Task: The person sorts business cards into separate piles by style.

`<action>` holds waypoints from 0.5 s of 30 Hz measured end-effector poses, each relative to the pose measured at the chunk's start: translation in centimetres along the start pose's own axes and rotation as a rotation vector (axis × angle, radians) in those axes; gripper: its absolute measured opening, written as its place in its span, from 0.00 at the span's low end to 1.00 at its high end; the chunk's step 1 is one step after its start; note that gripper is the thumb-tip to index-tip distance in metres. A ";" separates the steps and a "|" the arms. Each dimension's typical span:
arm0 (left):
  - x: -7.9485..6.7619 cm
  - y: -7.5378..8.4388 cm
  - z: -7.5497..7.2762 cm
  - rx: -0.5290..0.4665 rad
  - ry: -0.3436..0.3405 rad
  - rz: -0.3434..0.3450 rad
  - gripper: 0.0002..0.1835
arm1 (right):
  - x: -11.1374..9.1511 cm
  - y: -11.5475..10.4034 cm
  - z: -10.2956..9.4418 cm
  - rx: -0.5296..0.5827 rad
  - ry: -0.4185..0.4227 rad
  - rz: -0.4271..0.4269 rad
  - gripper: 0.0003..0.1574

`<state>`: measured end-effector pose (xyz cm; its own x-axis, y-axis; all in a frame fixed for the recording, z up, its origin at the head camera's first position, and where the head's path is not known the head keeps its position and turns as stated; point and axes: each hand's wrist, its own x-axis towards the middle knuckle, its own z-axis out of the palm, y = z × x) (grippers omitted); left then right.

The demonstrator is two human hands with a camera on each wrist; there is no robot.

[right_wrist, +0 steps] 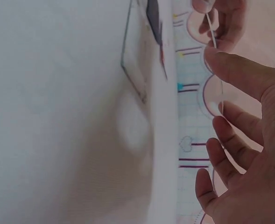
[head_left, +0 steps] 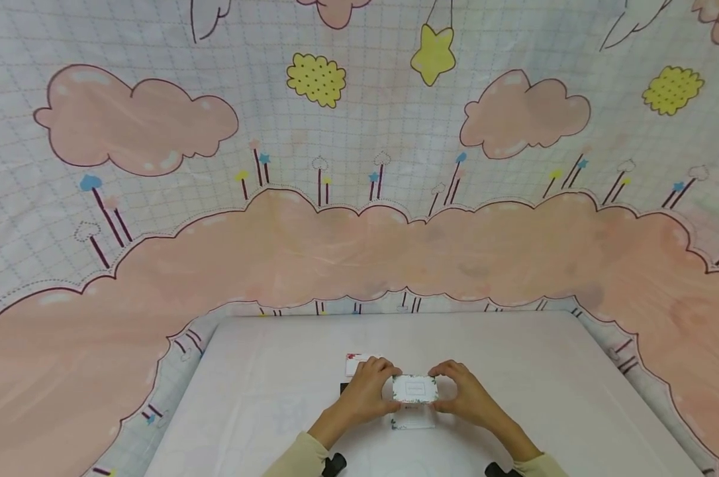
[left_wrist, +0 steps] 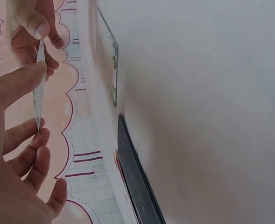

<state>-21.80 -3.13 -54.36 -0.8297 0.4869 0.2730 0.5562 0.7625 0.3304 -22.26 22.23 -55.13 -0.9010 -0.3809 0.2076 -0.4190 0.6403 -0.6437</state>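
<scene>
A white card (head_left: 415,389) with a leafy printed border is held up between both hands, its face toward the head camera. My left hand (head_left: 365,392) pinches its left end between thumb and fingers. At the opposite end, my right hand (head_left: 468,399) grips the card the same way. Both wrist views show the card (left_wrist: 38,100) nearly edge-on, a thin sliver raised off the table. Just below it lies a second, similar card (head_left: 413,420) flat on the white surface, partly covered by the held one.
Beyond my left hand lies a white card with red flowers (head_left: 353,364), partly hidden. A flat dark object (left_wrist: 136,175) sits beside it on the white table (head_left: 264,384). Patterned cloth with clouds (head_left: 359,255) rises behind the table.
</scene>
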 end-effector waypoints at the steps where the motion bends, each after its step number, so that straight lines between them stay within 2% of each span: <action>1: -0.2 0.0 0.1 0.008 0.003 -0.001 0.30 | -0.2 0.0 0.1 0.004 -0.006 -0.003 0.33; 6: -1.0 0.3 0.8 0.050 -0.009 -0.022 0.30 | -1.0 -0.4 0.6 0.005 -0.032 -0.018 0.33; 11: -1.8 0.9 1.2 0.067 -0.045 -0.057 0.30 | -1.6 -0.1 1.2 -0.032 -0.058 -0.032 0.33; 15: -2.3 1.3 1.7 0.076 -0.046 -0.075 0.29 | -2.0 0.1 1.4 -0.058 -0.072 -0.064 0.34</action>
<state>-19.22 -2.56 -56.11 -0.8710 0.4452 0.2077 0.4890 0.8265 0.2788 -20.37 22.13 -56.69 -0.8629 -0.4677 0.1916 -0.4827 0.6502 -0.5867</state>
